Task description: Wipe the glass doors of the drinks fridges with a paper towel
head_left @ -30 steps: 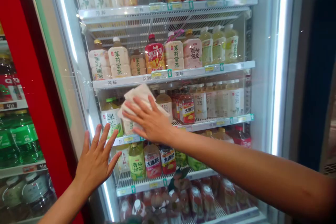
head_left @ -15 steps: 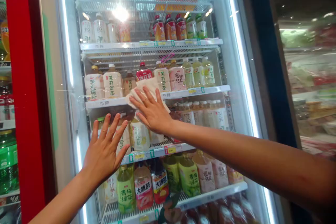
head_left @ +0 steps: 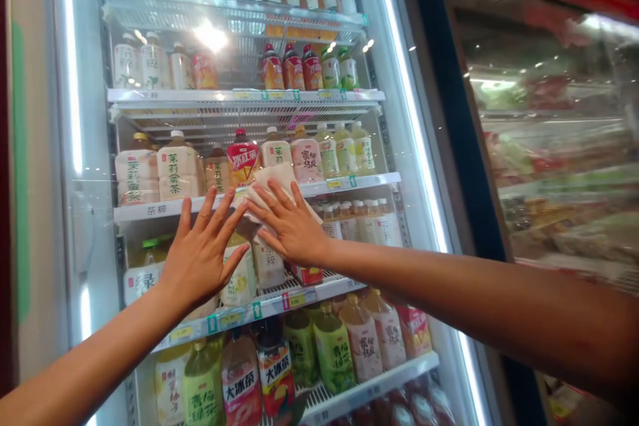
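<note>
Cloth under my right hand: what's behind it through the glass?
Behind the cloth, pressed to the glass door by the right hand, a row of bottles stands on a white shelf rail. The cloth hides part of that rail and some bottle bases.

Glass door [head_left: 394, 226] stands between both hands and the shelved bottles [head_left: 174, 172]: no passage through. Left hand [head_left: 200, 258] and right hand [head_left: 292, 229] crowd mid-pane, fingertips nearly meeting. Bare glass above and lower right. Dark door frame [head_left: 449, 146] bounds the right.
</note>
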Tool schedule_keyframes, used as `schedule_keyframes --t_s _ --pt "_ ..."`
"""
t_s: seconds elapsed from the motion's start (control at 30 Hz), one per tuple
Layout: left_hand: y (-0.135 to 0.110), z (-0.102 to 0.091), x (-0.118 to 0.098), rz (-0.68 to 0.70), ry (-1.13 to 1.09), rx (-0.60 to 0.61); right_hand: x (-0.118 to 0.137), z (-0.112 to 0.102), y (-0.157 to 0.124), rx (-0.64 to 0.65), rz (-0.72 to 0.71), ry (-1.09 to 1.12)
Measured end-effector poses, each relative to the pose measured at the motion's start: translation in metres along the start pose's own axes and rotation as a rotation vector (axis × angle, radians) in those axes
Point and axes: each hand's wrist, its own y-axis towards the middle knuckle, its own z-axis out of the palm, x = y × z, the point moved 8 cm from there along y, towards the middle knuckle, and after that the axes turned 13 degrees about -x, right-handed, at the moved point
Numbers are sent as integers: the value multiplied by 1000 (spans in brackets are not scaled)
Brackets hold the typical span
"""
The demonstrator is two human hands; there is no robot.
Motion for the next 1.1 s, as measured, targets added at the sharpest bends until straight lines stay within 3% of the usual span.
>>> schedule_keyframes --t_s 0.17,0.23,0.37,0.43,0.53,0.6,0.7,0.87,1.0,1.1 --pt "18 16 -19 13 -30 -18 -83 -15 -18 -78 376 -115" --pt "27 24 -28 14 -50 -24 -87 -19 -33 -80 346 -118" --pt "45 37 -53 42 -102 -50 -83 -18 -59 18 110 -134" --pt "54 43 -64 66 -122 -65 -110 -21 -62 0 224 -179" --pt "68 49 -75 79 -137 -89 -148 -33 -68 -136 462 -191" --pt "75 53 -80 83 -141 -101 -149 -34 -74 -152 410 -159" --pt "83 59 -83 92 -146 -101 -146 -31 -84 -49 271 -169" --pt "87 68 -83 57 -126 -94 -180 -40 -94 -57 506 -293" --pt "86 71 -87 63 -112 -84 -166 -35 -103 -56 387 -264" --pt "86 72 -88 58 -111 -58 -173 -32 -93 -91 366 -199"
